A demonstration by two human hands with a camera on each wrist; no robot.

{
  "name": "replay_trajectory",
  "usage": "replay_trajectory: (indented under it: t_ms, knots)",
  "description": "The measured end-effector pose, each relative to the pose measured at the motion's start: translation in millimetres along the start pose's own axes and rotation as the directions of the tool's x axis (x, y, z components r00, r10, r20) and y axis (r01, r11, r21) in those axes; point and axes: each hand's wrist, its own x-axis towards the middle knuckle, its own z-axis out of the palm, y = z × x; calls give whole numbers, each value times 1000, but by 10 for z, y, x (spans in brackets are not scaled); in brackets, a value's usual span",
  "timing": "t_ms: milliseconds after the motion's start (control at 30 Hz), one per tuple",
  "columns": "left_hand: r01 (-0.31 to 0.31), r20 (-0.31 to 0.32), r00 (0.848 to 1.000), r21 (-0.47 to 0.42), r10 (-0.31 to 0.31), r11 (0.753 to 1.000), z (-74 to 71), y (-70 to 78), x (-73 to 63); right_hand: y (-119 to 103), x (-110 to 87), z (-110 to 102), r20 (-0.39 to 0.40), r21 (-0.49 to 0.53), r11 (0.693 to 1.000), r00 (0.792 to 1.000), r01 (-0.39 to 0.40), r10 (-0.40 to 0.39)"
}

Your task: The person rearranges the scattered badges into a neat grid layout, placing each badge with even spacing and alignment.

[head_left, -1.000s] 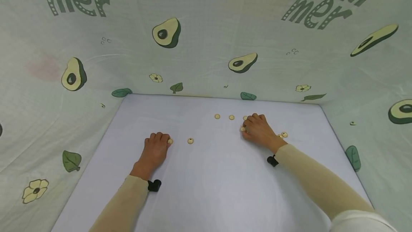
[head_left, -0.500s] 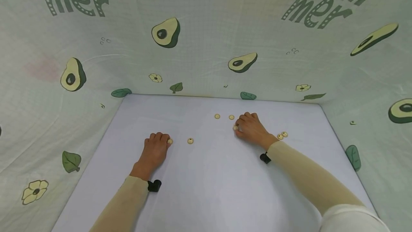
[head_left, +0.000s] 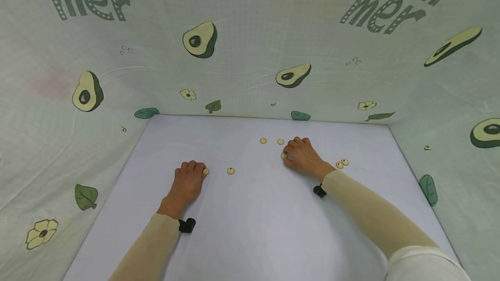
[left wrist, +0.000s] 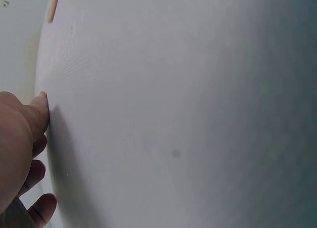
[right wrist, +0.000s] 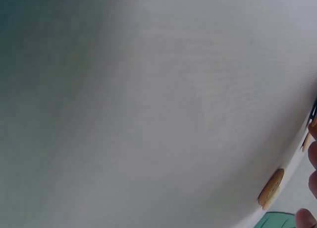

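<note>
In the head view my left hand [head_left: 188, 183] rests on the white table, pinching a small round pale-wood disc [head_left: 205, 171] by thumb and forefinger. The left wrist view shows only a sliver of this disc [left wrist: 43, 94] at the thumb tip. Just right of that hand lies a loose disc [head_left: 231, 171]. My right hand [head_left: 303, 156] pinches a similar disc [head_left: 284, 155] at its fingertips, close to the tabletop. Beyond its fingers lie two discs, one nearer [head_left: 280, 142] and one farther left [head_left: 263, 141]. The right wrist view catches only fingertips [right wrist: 312, 156] at its edge.
Two more discs, one [head_left: 340, 165] touching or nearly touching the other [head_left: 345, 162], lie right of the right wrist. The white table [head_left: 254, 229] meets a hanging avocado-print cloth [head_left: 242, 64] at its back and sides.
My right hand has moved left with its disc, then nearly stopped. It now covers the spot where another disc showed, and uncovers the pair near the wrist. The left hand has stayed put.
</note>
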Motion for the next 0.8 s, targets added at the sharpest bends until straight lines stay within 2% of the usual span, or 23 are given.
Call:
replay_trajectory:
  t_ms: [533, 800]
  knots:
    - [7, -3, 1000, 7, -7, 1000, 13, 3, -13, -31, 15, 11, 4, -15, 1000, 1000, -14, 14]
    - [0, -17, 1000, 9, 0, 1000, 13, 7, -4, 30, -41, -92, 12, 2, 994, 994, -108, 108]
